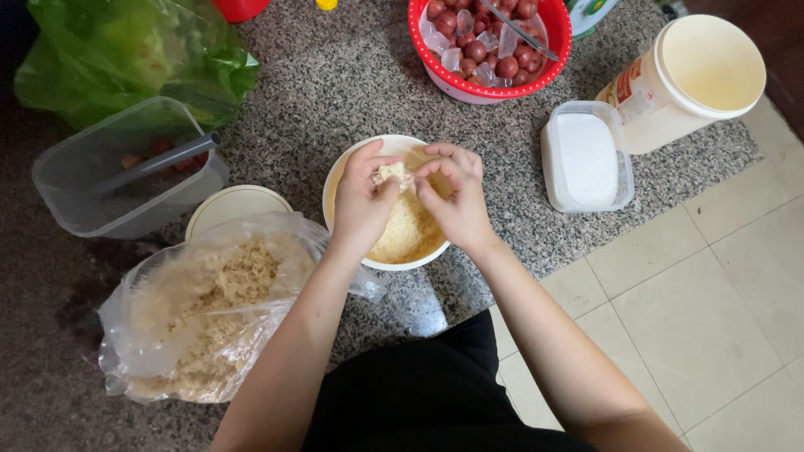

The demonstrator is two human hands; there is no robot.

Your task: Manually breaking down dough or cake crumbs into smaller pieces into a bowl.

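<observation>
Looking straight down at a speckled granite counter (335, 92); both hands are over a round yellowish bowl (345, 172) sitting dead centre of the frame, and that bowl already has a heap of broken dry noodles (410, 230) in it; the left hand (362, 201) and right hand (456, 197) are pinched together on the same small chunk of noodle block (394, 174), fingers of each closed on it from either side, held just above the bowl near its upper rim; lower left of the frame there's a clear plastic bag (201, 310) stuffed with more of the pale crumbly noodles, touching the bowl's left edge as far as I can tell; just above the bag a round cream lid (230, 205) peeks out; further left is a clear square tub (126, 167) with a grey handle poking out of it, and a green plastic bag (126, 50) fills the upper left corner; top centre is a red basket (490, 46) full of small reddish round fruit; right of the bowl sits a small clear box of white powder (586, 159), and beside that, upper right, a big cream-coloured jar (687, 79) lying tilted; pale floor tiles (695, 318) take up the lower right.
</observation>
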